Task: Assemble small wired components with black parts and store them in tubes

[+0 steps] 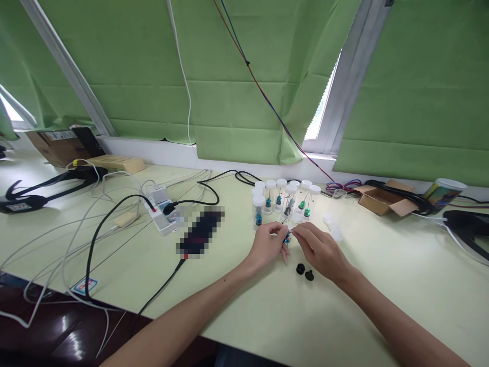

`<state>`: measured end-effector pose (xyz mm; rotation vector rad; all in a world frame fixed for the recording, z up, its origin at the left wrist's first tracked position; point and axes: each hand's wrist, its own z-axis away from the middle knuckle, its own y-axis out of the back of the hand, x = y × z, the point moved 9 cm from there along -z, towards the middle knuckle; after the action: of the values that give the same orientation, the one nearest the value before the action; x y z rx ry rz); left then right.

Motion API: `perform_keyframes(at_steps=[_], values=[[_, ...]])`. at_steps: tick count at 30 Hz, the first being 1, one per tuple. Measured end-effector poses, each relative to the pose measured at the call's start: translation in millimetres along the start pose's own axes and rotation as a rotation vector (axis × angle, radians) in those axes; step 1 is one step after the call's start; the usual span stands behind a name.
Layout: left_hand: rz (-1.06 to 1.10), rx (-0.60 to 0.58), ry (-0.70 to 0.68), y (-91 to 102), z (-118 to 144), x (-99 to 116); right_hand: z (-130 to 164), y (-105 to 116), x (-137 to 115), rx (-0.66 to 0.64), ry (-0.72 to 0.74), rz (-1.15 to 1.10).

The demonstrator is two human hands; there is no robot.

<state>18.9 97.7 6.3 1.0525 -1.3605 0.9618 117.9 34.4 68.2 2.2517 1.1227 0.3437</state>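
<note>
Pinching a blue piece [286, 238], left hand [267, 244] faces right hand [324, 252]; the right's grip is unclear.

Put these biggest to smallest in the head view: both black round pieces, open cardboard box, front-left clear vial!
1. Open cardboard box
2. Front-left clear vial
3. Black round pieces: too alike to rank apart
</note>
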Motion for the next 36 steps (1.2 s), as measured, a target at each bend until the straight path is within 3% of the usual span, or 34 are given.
perform_keyframes(at_steps=[15,24,36], values=[[-0.001,-0.033,-0.029,-3.3,0.0,-1.2,-1.9,6.5,-5.2,0.082,0.028,-0.086],[0.021,-0.043,-0.037,-3.7,0.8,-1.9,-0.1,4.1,-3.8,0.038,0.035,-0.092],[0.091,-0.061,-0.076,-5.6,0.7,6.6,3.2,5.7,4.6,0.109,-0.035,-0.126]])
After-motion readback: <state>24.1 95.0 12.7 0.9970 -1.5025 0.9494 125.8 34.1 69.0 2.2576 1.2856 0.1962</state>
